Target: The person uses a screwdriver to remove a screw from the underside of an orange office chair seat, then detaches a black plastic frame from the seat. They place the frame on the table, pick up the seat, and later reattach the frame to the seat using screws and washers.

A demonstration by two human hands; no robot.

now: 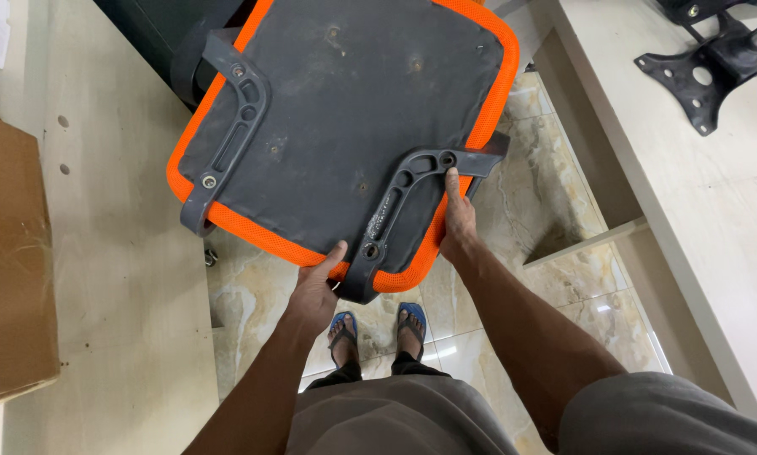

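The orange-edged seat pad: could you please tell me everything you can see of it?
The seat pad is turned underside up, tilted: dark grey dusty backing with bolt holes, edged in orange mesh. Two grey plastic armrest brackets are screwed across it. The left hand grips its near edge; the right hand holds the right side by a bracket, above the marble floor.

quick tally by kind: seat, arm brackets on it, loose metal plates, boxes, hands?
Orange-edged seat pan: 1
Grey arm brackets: 2
Black metal plate on the table: 1
Cardboard box: 1
Hands: 2, left hand, right hand
Total: 7
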